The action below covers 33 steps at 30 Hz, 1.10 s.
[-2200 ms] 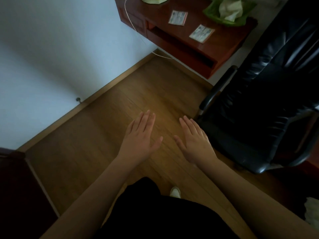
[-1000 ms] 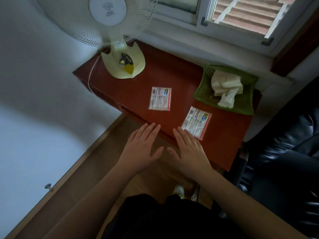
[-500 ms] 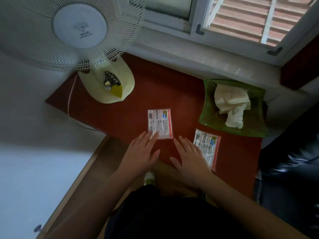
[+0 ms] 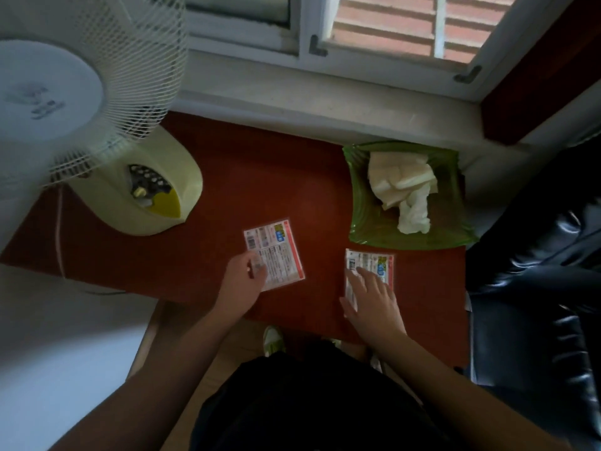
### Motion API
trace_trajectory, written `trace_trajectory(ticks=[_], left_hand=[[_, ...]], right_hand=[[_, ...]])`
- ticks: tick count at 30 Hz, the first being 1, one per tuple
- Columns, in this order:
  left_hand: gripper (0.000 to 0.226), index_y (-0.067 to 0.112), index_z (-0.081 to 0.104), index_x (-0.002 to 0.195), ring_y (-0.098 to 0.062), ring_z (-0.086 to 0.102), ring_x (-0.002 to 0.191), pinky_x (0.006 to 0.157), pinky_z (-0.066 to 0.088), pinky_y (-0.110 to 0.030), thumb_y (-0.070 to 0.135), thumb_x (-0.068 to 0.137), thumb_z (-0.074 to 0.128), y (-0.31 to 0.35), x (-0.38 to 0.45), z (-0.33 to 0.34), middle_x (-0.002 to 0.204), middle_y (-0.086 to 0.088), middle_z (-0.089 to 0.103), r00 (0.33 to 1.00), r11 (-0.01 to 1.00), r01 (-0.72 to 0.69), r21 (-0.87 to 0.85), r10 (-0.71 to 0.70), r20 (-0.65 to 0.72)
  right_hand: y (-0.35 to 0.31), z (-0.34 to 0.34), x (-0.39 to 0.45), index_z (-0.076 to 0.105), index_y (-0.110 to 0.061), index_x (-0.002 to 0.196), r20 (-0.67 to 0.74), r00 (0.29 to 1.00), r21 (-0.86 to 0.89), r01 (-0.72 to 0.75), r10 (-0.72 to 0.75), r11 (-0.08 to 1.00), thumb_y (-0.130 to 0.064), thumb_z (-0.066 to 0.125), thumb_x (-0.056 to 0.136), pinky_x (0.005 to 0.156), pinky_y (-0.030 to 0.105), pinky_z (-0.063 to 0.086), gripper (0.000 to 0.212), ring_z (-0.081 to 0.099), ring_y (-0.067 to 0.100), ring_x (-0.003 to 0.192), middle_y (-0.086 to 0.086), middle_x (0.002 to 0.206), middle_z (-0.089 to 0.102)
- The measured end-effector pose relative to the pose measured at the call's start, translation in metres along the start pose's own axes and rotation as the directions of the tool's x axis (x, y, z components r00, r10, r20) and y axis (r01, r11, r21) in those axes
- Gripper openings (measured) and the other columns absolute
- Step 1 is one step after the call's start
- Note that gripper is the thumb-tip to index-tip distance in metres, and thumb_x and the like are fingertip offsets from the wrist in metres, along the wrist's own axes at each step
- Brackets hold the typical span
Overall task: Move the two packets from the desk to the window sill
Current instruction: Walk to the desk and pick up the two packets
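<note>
Two flat printed packets lie on the red-brown desk [image 4: 260, 177]. The left packet [image 4: 281, 249] is near the desk's middle, and my left hand [image 4: 242, 281] has its fingers curled over that packet's lower-left edge. The right packet [image 4: 374, 263] lies just in front of a green dish. My right hand [image 4: 374, 302] rests flat on its near half, fingers spread, hiding that part. Both packets are still flat on the desk. The pale window sill [image 4: 325, 102] runs along the desk's far edge, below the window frame.
A white table fan [image 4: 81, 92] with a cream base [image 4: 146, 203] fills the desk's left side. A green dish [image 4: 452, 226] holding crumpled tissues [image 4: 403, 190] sits at the right. A black leather chair [image 4: 536, 288] stands right of the desk.
I have walked up to the desk and the view has closed in. My left hand has reached the left packet's edge; my right hand has come down on the right packet.
</note>
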<state>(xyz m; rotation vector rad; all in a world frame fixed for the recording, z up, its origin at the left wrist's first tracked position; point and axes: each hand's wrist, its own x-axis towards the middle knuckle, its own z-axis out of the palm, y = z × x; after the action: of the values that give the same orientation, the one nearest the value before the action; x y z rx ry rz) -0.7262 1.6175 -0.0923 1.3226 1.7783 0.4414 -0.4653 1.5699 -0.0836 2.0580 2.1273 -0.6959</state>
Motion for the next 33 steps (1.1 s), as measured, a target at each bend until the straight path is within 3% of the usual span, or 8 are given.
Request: trace_trajectory(ticks=[4, 8, 12, 16, 22, 27, 30, 33], left_hand=[[0.059, 0.011, 0.041, 0.142, -0.029, 0.059, 0.115, 0.087, 0.048, -0.033, 0.023, 0.09, 0.067, 0.014, 0.015, 0.011, 0.135, -0.014, 0.052, 0.9, 0.908, 0.34, -0.243, -0.389, -0.194], [0.064, 0.0, 0.042, 0.134, -0.034, 0.062, 0.111, 0.077, 0.046, -0.031, 0.019, 0.083, 0.076, 0.02, 0.031, 0.02, 0.127, -0.023, 0.06, 0.811, 0.826, 0.458, -0.329, -0.539, -0.226], [0.057, -0.005, 0.059, 0.118, -0.035, 0.067, 0.102, 0.076, 0.051, -0.034, 0.028, 0.078, 0.081, 0.017, 0.041, 0.023, 0.115, -0.02, 0.069, 0.813, 0.846, 0.487, -0.214, -0.53, -0.243], [0.04, 0.008, 0.076, 0.097, -0.028, 0.072, 0.084, 0.07, 0.058, -0.035, 0.045, 0.079, 0.075, 0.013, 0.042, 0.026, 0.096, -0.011, 0.077, 0.838, 0.861, 0.509, 0.005, -0.494, -0.23], [0.02, 0.027, 0.062, 0.077, -0.032, 0.069, 0.093, 0.074, 0.057, -0.039, 0.043, 0.08, 0.074, 0.01, 0.037, 0.033, 0.105, -0.012, 0.071, 0.806, 0.855, 0.518, -0.005, -0.49, -0.332], [0.016, 0.007, 0.058, 0.1, -0.03, 0.065, 0.088, 0.069, 0.046, -0.031, 0.023, 0.095, 0.059, 0.016, 0.024, 0.028, 0.099, -0.013, 0.068, 0.884, 0.943, 0.327, -0.066, -0.33, -0.332], [0.009, 0.013, 0.047, 0.101, -0.023, 0.062, 0.078, 0.056, 0.041, -0.026, 0.02, 0.099, 0.051, 0.021, 0.012, 0.021, 0.095, -0.008, 0.065, 0.926, 0.976, 0.194, -0.096, -0.214, -0.31], [0.022, 0.01, 0.042, 0.12, -0.022, 0.065, 0.082, 0.063, 0.052, -0.028, 0.011, 0.099, 0.049, 0.016, 0.006, 0.017, 0.104, -0.009, 0.066, 0.938, 0.943, 0.183, -0.279, -0.252, -0.238]], right_hand=[[0.028, -0.01, 0.012, 0.029, -0.016, 0.151, -0.031, 0.927, 0.241, -0.355, 0.373, 0.903, -0.052, 0.052, 0.093, 0.109, 0.047, 0.033, 0.071, 0.037, 0.033, 0.136, 0.015, 0.146, 0.04], [0.05, -0.013, 0.029, 0.037, -0.008, 0.141, 0.024, 0.85, 0.284, -0.511, 0.526, 0.812, -0.059, 0.061, 0.084, 0.107, 0.048, 0.034, 0.08, 0.042, 0.035, 0.131, 0.017, 0.14, 0.045], [0.056, -0.016, 0.038, 0.035, -0.002, 0.137, 0.095, 0.794, 0.338, -0.593, 0.601, 0.73, -0.064, 0.068, 0.076, 0.106, 0.049, 0.036, 0.093, 0.043, 0.036, 0.131, 0.019, 0.138, 0.045], [0.049, -0.012, 0.042, 0.035, -0.006, 0.135, 0.148, 0.779, 0.323, -0.62, 0.609, 0.715, -0.064, 0.072, 0.072, 0.104, 0.049, 0.036, 0.093, 0.041, 0.032, 0.133, 0.014, 0.14, 0.043], [0.044, -0.007, 0.046, 0.051, -0.014, 0.125, 0.181, 0.761, 0.332, -0.643, 0.622, 0.69, -0.063, 0.076, 0.068, 0.104, 0.048, 0.035, 0.079, 0.043, 0.03, 0.128, 0.01, 0.133, 0.046], [0.056, -0.002, 0.039, 0.061, -0.014, 0.111, 0.117, 0.836, 0.423, -0.53, 0.536, 0.735, -0.052, 0.071, 0.079, 0.098, 0.046, 0.045, 0.051, 0.051, 0.029, 0.116, 0.008, 0.118, 0.054], [0.064, -0.007, 0.032, 0.06, -0.015, 0.092, 0.124, 0.876, 0.584, -0.444, 0.466, 0.68, -0.037, 0.07, 0.085, 0.079, 0.042, 0.057, 0.025, 0.062, 0.021, 0.092, 0.002, 0.099, 0.063], [0.072, -0.014, 0.028, 0.057, -0.016, 0.092, 0.15, 0.871, 0.683, -0.433, 0.467, 0.589, -0.031, 0.067, 0.09, 0.065, 0.039, 0.06, 0.018, 0.068, 0.016, 0.076, 0.002, 0.089, 0.068]])
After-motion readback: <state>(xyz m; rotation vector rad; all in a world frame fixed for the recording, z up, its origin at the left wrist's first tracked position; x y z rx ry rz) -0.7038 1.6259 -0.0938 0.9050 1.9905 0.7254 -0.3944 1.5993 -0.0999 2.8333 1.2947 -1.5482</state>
